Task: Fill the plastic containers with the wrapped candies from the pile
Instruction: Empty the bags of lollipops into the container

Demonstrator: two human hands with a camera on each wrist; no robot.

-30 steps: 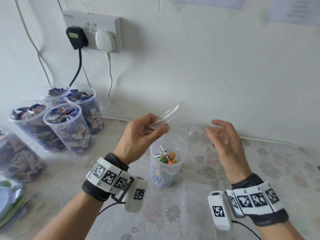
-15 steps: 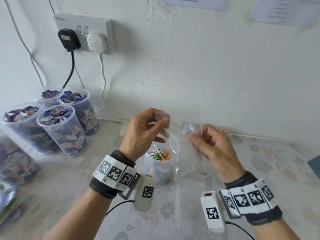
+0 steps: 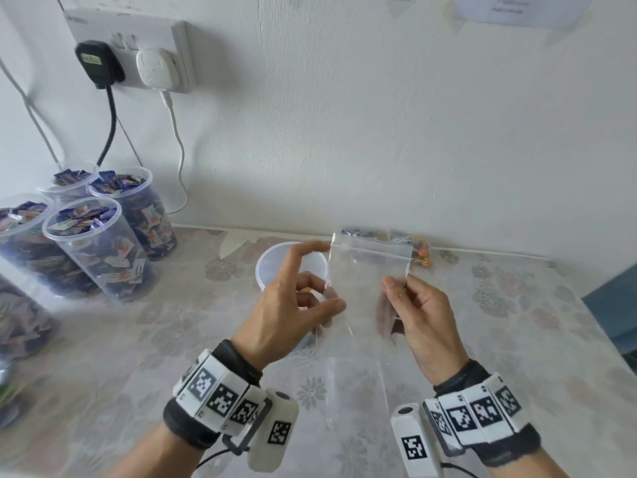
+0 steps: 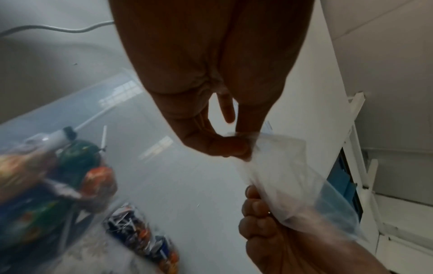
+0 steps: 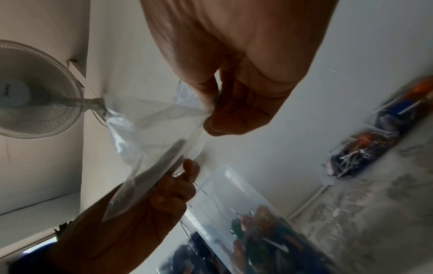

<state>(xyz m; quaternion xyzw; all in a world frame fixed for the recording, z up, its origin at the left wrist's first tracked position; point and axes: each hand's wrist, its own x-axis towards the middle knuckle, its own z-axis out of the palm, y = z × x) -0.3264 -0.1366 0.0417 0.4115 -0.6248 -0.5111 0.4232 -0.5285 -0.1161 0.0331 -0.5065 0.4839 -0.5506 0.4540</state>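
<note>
I hold a clear, empty zip bag (image 3: 368, 270) upright between both hands above the table. My left hand (image 3: 325, 284) pinches its left edge; the thumb and a finger press the film together in the left wrist view (image 4: 241, 146). My right hand (image 3: 396, 284) pinches the right edge (image 5: 211, 118). Behind my left hand stands a clear plastic container (image 3: 275, 257) with colourful wrapped candies (image 4: 46, 185) inside, mostly hidden. Small piles of wrapped candies (image 3: 418, 251) lie against the wall.
Several clear containers full of blue-wrapped candies (image 3: 100, 246) stand at the left by the wall. Another clear bag (image 3: 355, 391) lies flat on the flowered tablecloth (image 3: 517, 322) in front of me. Two plug cables (image 3: 179, 139) hang from the wall socket.
The bag went from my left hand's raised grip to being spread flat and upright between both hands. My right hand closed on its right edge. The hands shifted right of the container.
</note>
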